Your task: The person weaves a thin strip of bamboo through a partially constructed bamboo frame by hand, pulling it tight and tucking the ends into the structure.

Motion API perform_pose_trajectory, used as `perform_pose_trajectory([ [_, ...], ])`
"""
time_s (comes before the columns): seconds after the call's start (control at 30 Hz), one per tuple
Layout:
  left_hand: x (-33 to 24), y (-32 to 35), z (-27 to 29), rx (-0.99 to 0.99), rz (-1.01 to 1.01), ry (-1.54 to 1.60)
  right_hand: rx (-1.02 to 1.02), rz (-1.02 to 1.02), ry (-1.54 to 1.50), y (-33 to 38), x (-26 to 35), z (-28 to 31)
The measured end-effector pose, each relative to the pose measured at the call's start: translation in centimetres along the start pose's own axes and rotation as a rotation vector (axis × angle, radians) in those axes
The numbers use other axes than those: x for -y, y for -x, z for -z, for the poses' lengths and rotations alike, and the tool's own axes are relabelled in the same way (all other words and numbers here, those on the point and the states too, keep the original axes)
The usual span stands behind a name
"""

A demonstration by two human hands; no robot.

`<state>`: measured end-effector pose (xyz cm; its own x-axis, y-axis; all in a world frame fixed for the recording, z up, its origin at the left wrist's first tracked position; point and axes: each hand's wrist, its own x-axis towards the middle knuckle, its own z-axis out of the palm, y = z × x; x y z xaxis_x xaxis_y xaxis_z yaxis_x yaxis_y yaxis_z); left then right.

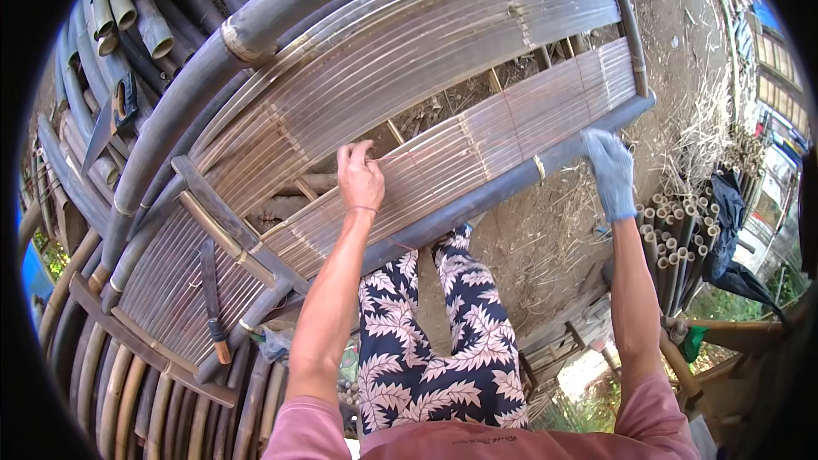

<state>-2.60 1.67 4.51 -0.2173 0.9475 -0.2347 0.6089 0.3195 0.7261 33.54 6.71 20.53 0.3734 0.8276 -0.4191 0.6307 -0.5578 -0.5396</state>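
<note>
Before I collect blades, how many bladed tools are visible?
2: a saw on the bamboo poles, upper left; a long knife on slats, lower left. Others may be hidden.

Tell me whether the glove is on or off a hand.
On: the blue-grey glove covers the right hand down to about the wrist, while the left hand wears none.

Pink fabric shirt (562,445): one short line of small dark lettering (486,440) across the front.
Lettering's legibility: too small and distorted to read surely.
</note>
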Motion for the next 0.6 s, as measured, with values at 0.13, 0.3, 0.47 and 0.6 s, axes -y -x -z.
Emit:
perform_pose_trajectory([
  [0.13, 1.8, -1.1, -2.2, 0.328, 0.207, -0.219, -0.101, 0.732, 0.891, -5.6, 1.8, -9.8],
  [0.3, 4.2, -4.5, -4.7, 0.407, 0.157, 0.027, 0.517, 0.553, 0.827, -3.4, 5.3, -27.2],
  [0.47, 2.2, -4.1, -5.2, 0.477, 0.325, 0.166, 0.841, 0.876, 0.664, -5.6, 3.7, -27.7],
  [0.6, 1.3, -1.5, -1.2, 0.274, 0.22, 0.211, 0.517, 0.853, 0.435, -0.6, 6.4, -24.0],
])
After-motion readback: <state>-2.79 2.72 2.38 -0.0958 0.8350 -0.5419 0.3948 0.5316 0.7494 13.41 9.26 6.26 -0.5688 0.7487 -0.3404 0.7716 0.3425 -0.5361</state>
